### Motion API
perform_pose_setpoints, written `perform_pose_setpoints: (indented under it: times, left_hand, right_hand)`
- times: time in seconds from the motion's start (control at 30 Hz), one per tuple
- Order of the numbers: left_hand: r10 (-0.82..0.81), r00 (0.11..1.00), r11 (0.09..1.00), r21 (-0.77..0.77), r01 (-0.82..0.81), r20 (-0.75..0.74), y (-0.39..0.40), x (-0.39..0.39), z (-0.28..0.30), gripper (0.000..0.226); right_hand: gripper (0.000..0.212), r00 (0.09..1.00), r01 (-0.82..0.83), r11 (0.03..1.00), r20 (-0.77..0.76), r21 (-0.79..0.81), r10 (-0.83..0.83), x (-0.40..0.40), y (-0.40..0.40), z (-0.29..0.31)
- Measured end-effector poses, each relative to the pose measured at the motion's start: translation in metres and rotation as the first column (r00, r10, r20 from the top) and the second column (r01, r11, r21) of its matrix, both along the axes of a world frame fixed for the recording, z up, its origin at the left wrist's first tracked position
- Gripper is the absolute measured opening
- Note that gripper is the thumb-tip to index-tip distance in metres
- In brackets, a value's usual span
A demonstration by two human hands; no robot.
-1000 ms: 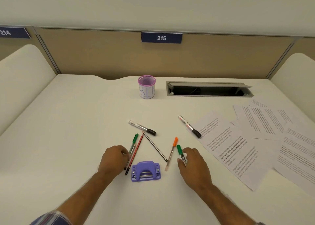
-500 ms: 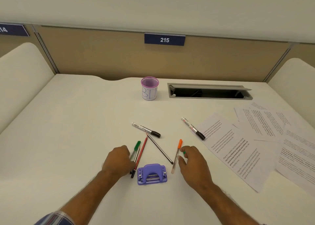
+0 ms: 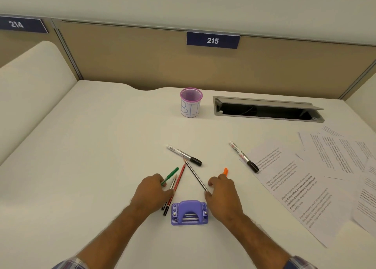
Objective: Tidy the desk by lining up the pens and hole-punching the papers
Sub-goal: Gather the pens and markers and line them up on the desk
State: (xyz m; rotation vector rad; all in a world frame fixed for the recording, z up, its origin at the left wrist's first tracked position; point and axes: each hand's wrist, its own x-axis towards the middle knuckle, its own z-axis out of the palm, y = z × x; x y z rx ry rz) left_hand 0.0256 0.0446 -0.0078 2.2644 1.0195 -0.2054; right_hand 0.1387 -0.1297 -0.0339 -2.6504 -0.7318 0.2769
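Observation:
My left hand [image 3: 151,193] rests with curled fingers on a green pen [image 3: 172,174], beside a thin dark pencil [image 3: 173,183] and a red pencil [image 3: 179,178]. My right hand [image 3: 222,195] lies over an orange pen, of which only the cap [image 3: 225,171] shows; its thumb and forefinger touch the near end of a black pencil [image 3: 195,175]. The green marker is hidden under that hand. A purple hole punch [image 3: 189,212] sits between my wrists. Two black-capped markers [image 3: 184,155] [image 3: 244,156] lie farther back. Printed papers [image 3: 284,187] are spread at the right.
A pink-rimmed cup marked BIN [image 3: 191,102] stands at the back centre. Right of it is an open grey cable slot [image 3: 264,109]. More overlapping sheets [image 3: 335,152] reach the desk's right edge. Partition walls close the back and both sides.
My right hand has slid left over the orange pen to the black pencil's end, and the green marker is now out of sight under it. My left hand stays on the pens.

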Motion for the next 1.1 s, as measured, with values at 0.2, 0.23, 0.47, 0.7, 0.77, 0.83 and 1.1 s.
perform_pose_setpoints:
  times: [0.2, 0.23, 0.47, 0.7, 0.77, 0.83, 1.1]
  left_hand:
    - [-0.025, 0.996, 0.998, 0.056, 0.029, -0.083, -0.007, 0.011, 0.0, 0.015]
    - [-0.026, 0.995, 0.998, 0.058, 0.032, -0.099, -0.008, 0.011, 0.001, 0.016]
    - [-0.033, 0.987, 0.999, 0.022, 0.037, -0.158, -0.018, 0.009, 0.003, 0.025]
    - [0.025, 0.999, 1.0, 0.006, -0.025, -0.033, -0.023, 0.001, 0.005, 0.012]
    - [0.029, 1.0, 0.999, 0.025, -0.029, -0.004, -0.026, 0.002, 0.005, 0.019]
    - [0.035, 0.999, 0.999, 0.027, -0.035, 0.011, -0.028, 0.003, 0.003, 0.023]
    - [0.017, 0.994, 0.998, 0.057, -0.011, -0.106, -0.029, 0.002, -0.004, 0.037]
  right_hand:
    - [0.013, 0.998, -0.057, 0.996, 0.014, -0.07, 0.058, 0.002, 0.0, -0.008]
    - [0.013, 0.998, -0.063, 0.995, 0.005, -0.077, 0.064, 0.003, -0.001, -0.007]
    - [0.041, 0.996, -0.065, 0.995, -0.07, -0.076, 0.059, 0.002, -0.008, -0.002]
    - [0.045, 0.992, -0.044, 0.995, -0.122, -0.09, 0.033, 0.0, -0.009, -0.004]
    - [0.042, 0.992, -0.04, 0.994, -0.123, -0.102, 0.027, 0.0, -0.008, -0.004]
    - [0.042, 0.991, -0.031, 0.993, -0.13, -0.115, 0.016, 0.0, -0.006, -0.004]
    - [0.034, 0.984, 0.024, 0.998, -0.177, -0.066, -0.035, 0.006, -0.011, -0.008]
